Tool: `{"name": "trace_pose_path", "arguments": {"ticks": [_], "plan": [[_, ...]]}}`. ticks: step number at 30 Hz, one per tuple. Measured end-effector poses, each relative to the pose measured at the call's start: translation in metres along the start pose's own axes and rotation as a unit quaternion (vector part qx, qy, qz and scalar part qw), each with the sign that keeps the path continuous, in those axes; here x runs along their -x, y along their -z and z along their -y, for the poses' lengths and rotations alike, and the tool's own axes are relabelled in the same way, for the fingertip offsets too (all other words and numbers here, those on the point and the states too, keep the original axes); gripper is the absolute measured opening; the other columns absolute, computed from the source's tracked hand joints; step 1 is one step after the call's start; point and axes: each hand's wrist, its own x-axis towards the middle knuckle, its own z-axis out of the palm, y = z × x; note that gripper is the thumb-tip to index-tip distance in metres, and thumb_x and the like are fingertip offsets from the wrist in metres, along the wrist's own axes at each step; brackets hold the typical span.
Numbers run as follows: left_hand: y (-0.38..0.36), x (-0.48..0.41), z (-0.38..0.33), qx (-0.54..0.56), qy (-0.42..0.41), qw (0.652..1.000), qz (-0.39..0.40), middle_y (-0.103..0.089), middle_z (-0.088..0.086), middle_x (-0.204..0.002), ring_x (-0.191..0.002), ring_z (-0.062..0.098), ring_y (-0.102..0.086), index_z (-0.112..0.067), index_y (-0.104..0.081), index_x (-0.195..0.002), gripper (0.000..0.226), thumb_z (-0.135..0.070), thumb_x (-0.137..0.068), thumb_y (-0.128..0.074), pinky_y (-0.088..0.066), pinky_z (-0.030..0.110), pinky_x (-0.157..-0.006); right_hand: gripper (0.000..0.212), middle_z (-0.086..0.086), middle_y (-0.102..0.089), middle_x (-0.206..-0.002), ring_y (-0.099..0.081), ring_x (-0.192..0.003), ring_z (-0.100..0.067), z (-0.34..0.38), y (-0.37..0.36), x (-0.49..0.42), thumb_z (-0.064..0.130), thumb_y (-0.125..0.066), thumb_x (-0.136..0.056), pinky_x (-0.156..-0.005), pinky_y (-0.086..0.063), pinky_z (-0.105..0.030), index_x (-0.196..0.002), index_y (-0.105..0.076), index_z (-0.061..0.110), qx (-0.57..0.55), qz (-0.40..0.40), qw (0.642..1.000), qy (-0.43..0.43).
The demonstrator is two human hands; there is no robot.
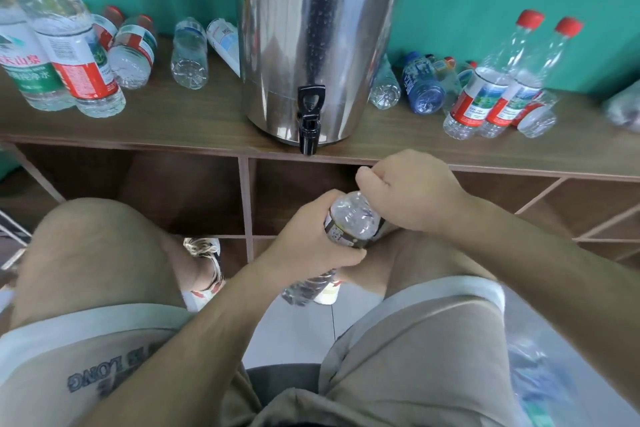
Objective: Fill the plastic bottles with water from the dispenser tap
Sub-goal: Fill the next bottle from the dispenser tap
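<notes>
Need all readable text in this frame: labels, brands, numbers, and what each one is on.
"夫山泉", red, cut off at the left: green-label bottle, far left.
"纯净水", white on green, somewhat blurred: same bottle.
"LONG", upside down to the camera: shorts, left leg; the print beside it is unreadable.
Too small or blurred: labels on the red-label bottle, blue bottle and held bottle.

One steel dispenser (322, 28), one black tap (309, 118)! Two upright bottles (79, 69) stand far left, two red-capped bottles (479, 97) stand right, one blue bottle (423, 87) lies flat. Two hands (311, 236) grip one clear bottle (353, 218).
</notes>
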Motion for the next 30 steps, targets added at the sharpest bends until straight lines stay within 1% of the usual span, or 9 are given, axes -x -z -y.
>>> {"name": "trace_pose_path", "arguments": {"ticks": [3, 6, 8, 12, 15, 18, 21, 24, 30], "plan": [[0.016, 0.010, -0.027, 0.021, -0.049, 0.999, 0.001, -0.074, -0.001, -0.105, -0.100, 0.019, -0.072, -0.020, -0.062, -0.120, 0.063, 0.000, -0.067, -0.089, -0.058, 0.042, -0.091, 0.061, -0.002, -0.047, -0.060, -0.046, -0.059, -0.026, 0.017, 0.033, 0.009, 0.056, -0.028, -0.101, -0.053, -0.022, -0.034, -0.060, -0.045, 0.015, 0.012, -0.047, 0.989, 0.137], [0.042, 0.019, -0.052, 0.022, -0.090, 0.996, 0.020, -0.075, -0.005, -0.107, -0.101, 0.013, -0.073, -0.022, -0.063, -0.123, 0.066, 0.003, -0.068, -0.090, -0.059, 0.028, -0.088, 0.058, -0.005, -0.049, -0.064, -0.048, -0.061, -0.031, 0.028, 0.074, 0.010, 0.050, -0.033, -0.102, -0.054, -0.034, -0.038, -0.064, -0.052, 0.010, 0.032, -0.105, 0.941, 0.320], [0.053, 0.025, -0.063, 0.020, -0.105, 0.994, -0.024, -0.074, -0.006, -0.107, -0.100, 0.011, -0.072, -0.023, -0.063, -0.122, 0.065, 0.000, -0.068, -0.090, -0.058, 0.026, -0.087, 0.063, -0.007, -0.048, -0.059, -0.048, -0.059, -0.032, 0.047, 0.090, 0.003, 0.051, -0.029, -0.100, -0.055, -0.035, -0.041, -0.061, -0.051, 0.008, 0.043, -0.105, 0.946, 0.303], [0.063, 0.029, -0.073, 0.014, -0.131, 0.971, -0.197, -0.072, -0.008, -0.094, -0.089, 0.008, -0.071, -0.022, -0.061, -0.108, 0.050, -0.005, -0.070, -0.089, -0.059, 0.026, -0.080, 0.060, -0.004, -0.034, -0.052, -0.036, -0.053, -0.024, 0.098, 0.100, -0.024, 0.050, -0.027, -0.102, -0.052, -0.020, -0.036, -0.055, -0.034, 0.012, 0.106, -0.120, 0.969, 0.187], [0.081, 0.025, -0.072, 0.017, -0.161, 0.945, -0.285, -0.071, -0.010, -0.094, -0.091, 0.008, -0.071, -0.021, -0.060, -0.108, 0.050, -0.008, -0.070, -0.089, -0.056, 0.020, -0.080, 0.053, -0.002, -0.034, -0.052, -0.032, -0.051, -0.020, 0.133, 0.112, -0.046, 0.051, -0.023, -0.092, -0.053, -0.018, -0.033, -0.055, -0.032, 0.014, 0.110, -0.119, 0.969, 0.186], [0.112, 0.021, -0.074, 0.012, -0.176, 0.921, -0.348, -0.069, -0.015, -0.098, -0.091, 0.005, -0.070, -0.037, -0.054, -0.107, 0.054, -0.021, -0.068, -0.087, -0.053, 0.015, -0.078, 0.054, -0.001, -0.037, -0.052, -0.034, -0.051, -0.019, 0.163, 0.121, -0.073, 0.053, -0.025, -0.092, -0.052, -0.020, -0.031, -0.057, -0.036, 0.014, 0.129, -0.133, 0.961, 0.203], [0.149, 0.008, -0.069, -0.004, -0.180, 0.902, -0.392, -0.065, -0.015, -0.111, -0.106, 0.011, -0.068, -0.046, -0.048, -0.120, 0.067, -0.027, -0.070, -0.088, -0.057, 0.032, -0.093, 0.061, -0.005, -0.044, -0.055, -0.038, -0.053, -0.019, 0.188, 0.127, -0.108, 0.053, -0.034, -0.100, -0.052, -0.022, -0.031, -0.058, -0.043, 0.010, 0.116, -0.171, 0.955, 0.212], [0.182, -0.008, -0.046, -0.062, -0.115, 0.875, -0.466, -0.060, -0.004, -0.129, -0.125, 0.018, -0.060, -0.023, -0.047, -0.138, 0.081, -0.027, -0.072, -0.094, -0.051, 0.049, -0.107, 0.063, -0.008, -0.044, -0.057, -0.038, -0.054, -0.020, 0.209, 0.132, -0.148, 0.051, -0.036, -0.103, -0.052, -0.022, -0.032, -0.057, -0.043, 0.009, 0.088, -0.186, 0.955, 0.213], [0.211, -0.031, 0.004, -0.119, -0.013, 0.842, -0.525, -0.055, -0.003, -0.141, -0.135, 0.023, -0.048, -0.023, -0.046, -0.145, 0.074, -0.019, -0.084, -0.086, -0.044, 0.051, -0.113, 0.063, -0.006, -0.044, -0.063, -0.042, -0.059, -0.023, 0.249, 0.111, -0.213, 0.052, -0.043, -0.107, -0.050, -0.021, -0.032, -0.060, -0.043, 0.010, 0.040, -0.146, 0.966, 0.208]]}}
